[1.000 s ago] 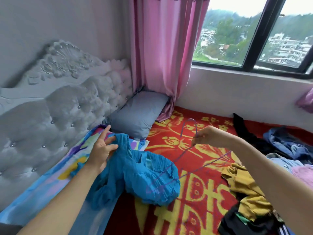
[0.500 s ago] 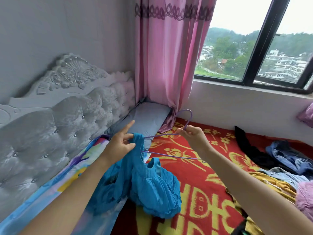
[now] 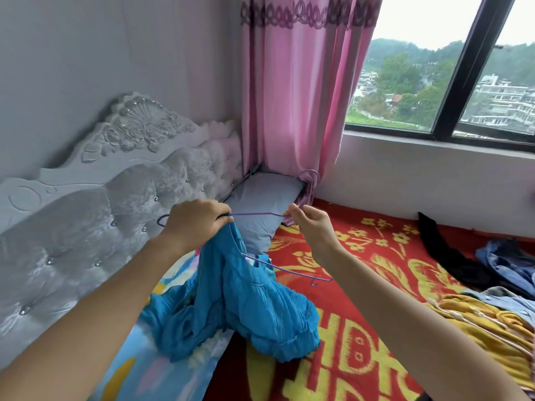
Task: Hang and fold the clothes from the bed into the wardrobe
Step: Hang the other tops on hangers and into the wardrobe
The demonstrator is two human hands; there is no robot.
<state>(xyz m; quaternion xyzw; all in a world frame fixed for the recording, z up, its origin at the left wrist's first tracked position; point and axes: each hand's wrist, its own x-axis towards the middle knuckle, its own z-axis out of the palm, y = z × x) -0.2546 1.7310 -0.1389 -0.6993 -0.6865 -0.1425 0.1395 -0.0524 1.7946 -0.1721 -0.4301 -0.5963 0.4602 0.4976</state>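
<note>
A grey tufted headboard (image 3: 101, 204) with a carved top fills the left side, and a light-blue patterned cloth (image 3: 144, 371) lies along its foot. The left hand (image 3: 197, 221) is held up in front of the headboard with its fingers curled tight, gripping the top edge of a blue garment (image 3: 249, 308) together with the wire of a purple hanger (image 3: 254, 214). One curved end of the hanger sticks out to the left of this fist. The garment hangs down from the hand, and its bunched lower part rests on the bed, partly on the patterned cloth and partly on a red blanket (image 3: 362, 357) with yellow figures. The hanger's upper wire runs straight across to the right hand (image 3: 312, 227). Its lower wire comes out of an opening in the garment and slants down to the right. Behind the wire a grey pillow (image 3: 260, 198) leans in the corner under a pink curtain (image 3: 295, 96). The right hand pinches the hanger between thumb and fingertips just below the hook, the other fingers loosely bent. A window (image 3: 463, 82) with a dark frame is farther right. Below it a black garment (image 3: 440, 250), a denim-blue one (image 3: 509, 261) and a yellow one (image 3: 486, 322) lie on the blanket.
</note>
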